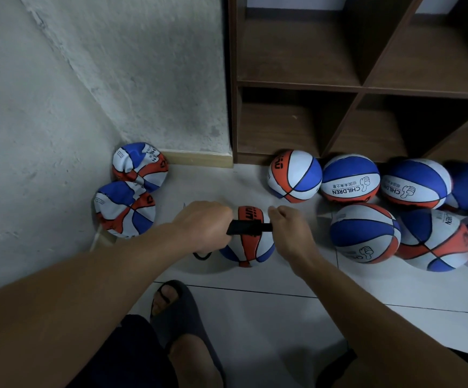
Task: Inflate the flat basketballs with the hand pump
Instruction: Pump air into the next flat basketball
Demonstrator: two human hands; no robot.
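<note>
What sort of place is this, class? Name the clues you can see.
Probably a sports equipment storeroom corner: many basketballs lie on the tiled floor, beside a dark wooden cubby shelf and a rough plaster wall.

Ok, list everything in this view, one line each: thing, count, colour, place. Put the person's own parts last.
flat basketballs: two, blue, white and orange, crumpled, in the wall corner at left.
basketball being pumped: one, blue, white and orange, on the floor between the hands.
hand pump: one, black, its handle across that ball; a black hose loop shows below the left hand.
round basketballs: at least six, same colours, along the foot of the shelf and at right.
shelf unit: one, dark brown wood, open compartments, top right.
floor: white tiles.
wall: rough, whitish, left.
slippers: dark, on the feet, bottom centre.
left hand: grips the pump handle.
right hand: grips the handle's other end.
</note>
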